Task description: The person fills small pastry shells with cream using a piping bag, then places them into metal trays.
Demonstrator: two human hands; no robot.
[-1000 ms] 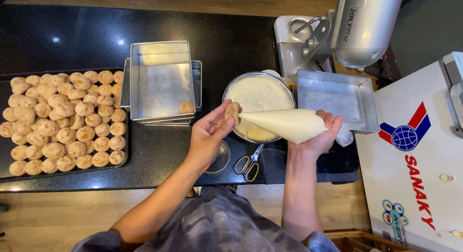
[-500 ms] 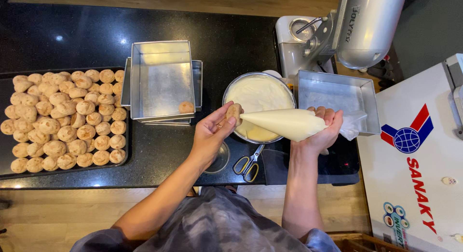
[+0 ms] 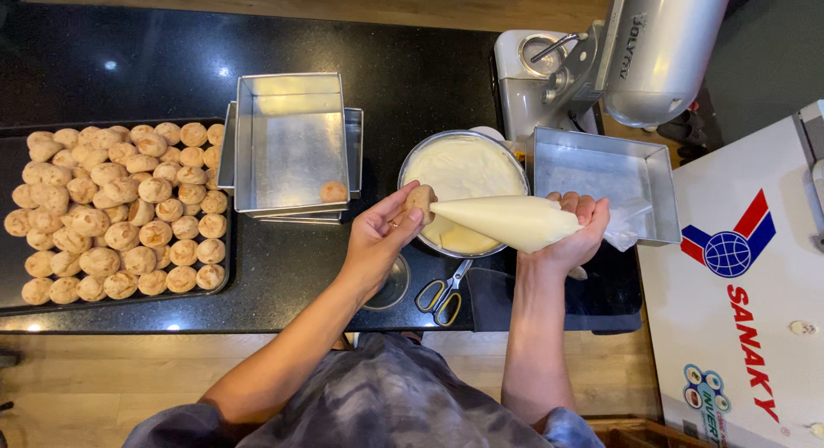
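My left hand (image 3: pixel 378 235) pinches a small round puff pastry (image 3: pixel 419 200) above the edge of a metal bowl (image 3: pixel 410 160) of pale cream. A full cream piping bag (image 3: pixel 506 221) lies across my right hand (image 3: pixel 573 233), which grips its wide end; the tip touches the puff. To the left stands a stack of square metal tins (image 3: pixel 287 148) with one puff (image 3: pixel 333 191) in the top tin. At the far left, a dark tray (image 3: pixel 10 304) holds several rows of puffs (image 3: pixel 112 208).
An empty square tin (image 3: pixel 601 180) sits right of the bowl. Scissors (image 3: pixel 442 294) and a small glass dish (image 3: pixel 390 287) lie near the counter's front edge. A stand mixer (image 3: pixel 618 62) is at the back right, and a white chest appliance (image 3: pixel 747 328) at the far right.
Both hands and the piping bag have stayed almost still, with the tip at the puff. The view has shifted slightly.
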